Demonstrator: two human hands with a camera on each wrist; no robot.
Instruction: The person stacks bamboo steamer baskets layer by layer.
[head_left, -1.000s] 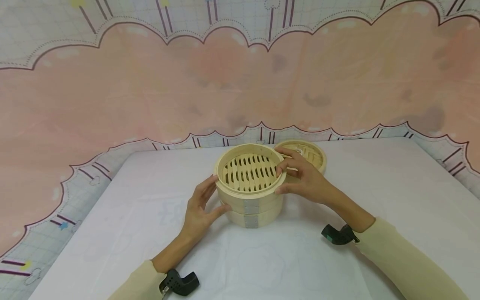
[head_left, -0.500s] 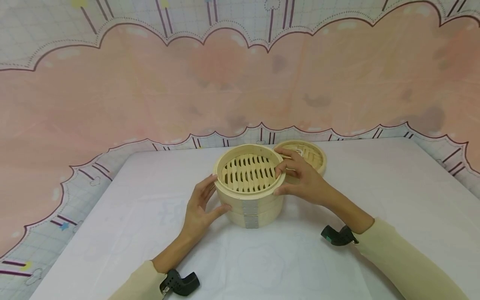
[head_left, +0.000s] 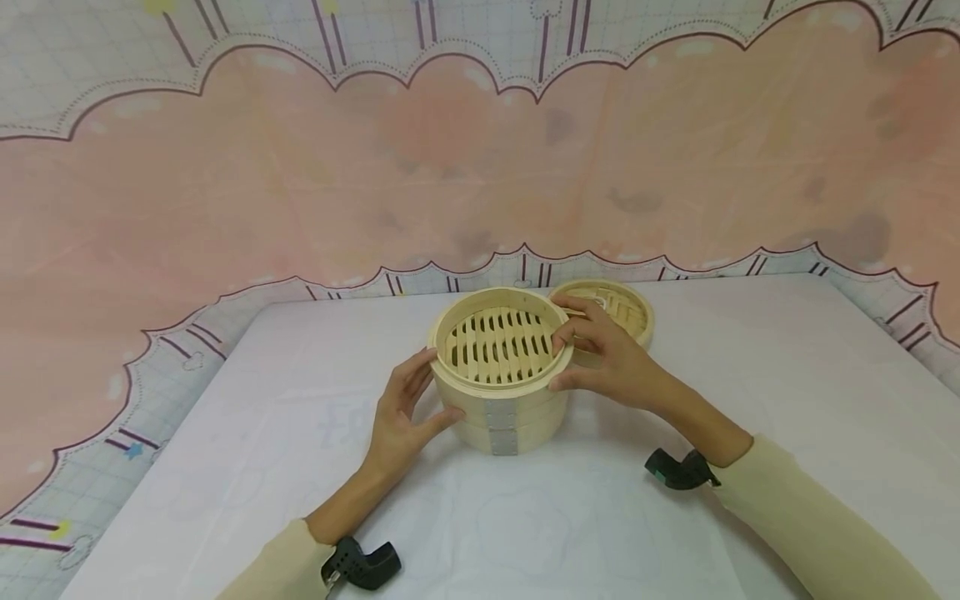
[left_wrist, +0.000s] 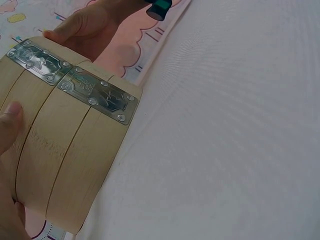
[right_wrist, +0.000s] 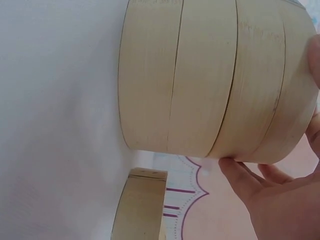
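1. The white-covered table carries the work; a pink scalloped backdrop stands behind it. Keep the stack near the table's middle, where it sits now, so both forearms have room.
2. The round two-tier pale bamboo steamer stack stands upright on the table. The metal joint plates of the two tiers line up in the left wrist view. Judged from this, the tiers are about seated; verify that the seam runs even all round.
3. The upper bamboo steamer tier with slatted floor is open on top and holds nothing visible. Press down evenly on opposite sides, not on one edge, or the tier may tilt.
4. The round woven bamboo lid lies flat on the table just behind and to the right of the stack, partly hidden by the right hand.
5. The right hand grips the upper tier's right rim, fingers curled over the edge and thumb on the outer wall.
6. The left hand rests on the stack's left wall, fingers nearly straight, thumb against the lower tier. The hands are apart, one on each side.
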